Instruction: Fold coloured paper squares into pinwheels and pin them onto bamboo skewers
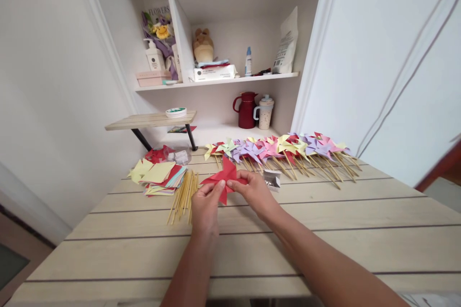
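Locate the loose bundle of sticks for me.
In the head view, the sticks lie on the table, left of centre, between the coloured paper stack and the left hand.

A red paper pinwheel [228, 171], its blades [216, 177] folded into pointed shapes, is held above the counter [324, 215], pinched near its centre by the left hand [204, 204] and right hand [257, 193]. One blade points up, one down and one left; the right hand partly covers the fourth.
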The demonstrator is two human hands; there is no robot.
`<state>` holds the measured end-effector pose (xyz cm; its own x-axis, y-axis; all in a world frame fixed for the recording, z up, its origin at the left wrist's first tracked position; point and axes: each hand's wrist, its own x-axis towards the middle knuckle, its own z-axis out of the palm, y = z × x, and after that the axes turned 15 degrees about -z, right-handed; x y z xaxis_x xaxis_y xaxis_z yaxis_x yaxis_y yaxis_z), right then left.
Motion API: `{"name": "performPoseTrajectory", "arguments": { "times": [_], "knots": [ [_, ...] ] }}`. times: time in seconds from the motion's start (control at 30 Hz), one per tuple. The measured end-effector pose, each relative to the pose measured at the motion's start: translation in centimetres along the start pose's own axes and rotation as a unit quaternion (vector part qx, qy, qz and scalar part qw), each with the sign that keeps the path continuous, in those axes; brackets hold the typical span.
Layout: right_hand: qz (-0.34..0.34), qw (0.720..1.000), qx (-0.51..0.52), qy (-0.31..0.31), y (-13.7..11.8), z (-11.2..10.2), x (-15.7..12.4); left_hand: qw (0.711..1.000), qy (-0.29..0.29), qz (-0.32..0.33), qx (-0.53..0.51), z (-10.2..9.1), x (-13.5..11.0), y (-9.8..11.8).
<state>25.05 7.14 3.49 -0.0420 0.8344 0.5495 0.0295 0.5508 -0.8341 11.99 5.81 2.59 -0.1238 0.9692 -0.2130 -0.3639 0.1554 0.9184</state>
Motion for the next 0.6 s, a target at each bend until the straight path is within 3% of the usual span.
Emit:
{"name": "performPoseTrajectory", "arguments": {
  "times": [0.23, 0.37, 0.47, 0.6],
  "knots": [
    [-0.004, 1.000, 0.003, -0.008, -0.5, -1.0, 0.4, 0.998, -0.067, -0.010, 0.015, -0.6, 0.3, 0.3],
    [-0.029, 0.998, -0.060, -0.024, -1.0, -1.9, 0.7, 0.995, -0.039, 0.001, 0.091, -1.4, 0.6, 0.5],
    [-0.079, 0.983, -0.158, -0.051, -1.3, -2.4, 0.8, 0.978, 0.010, 0.083, 0.189, -2.0, 1.0, 0.4],
    [-0.148, 0.935, -0.310, -0.085, -1.5, -2.6, 0.7, 0.923, 0.080, 0.246, 0.286, -2.3, 1.6, 0.3]
  ]
}}
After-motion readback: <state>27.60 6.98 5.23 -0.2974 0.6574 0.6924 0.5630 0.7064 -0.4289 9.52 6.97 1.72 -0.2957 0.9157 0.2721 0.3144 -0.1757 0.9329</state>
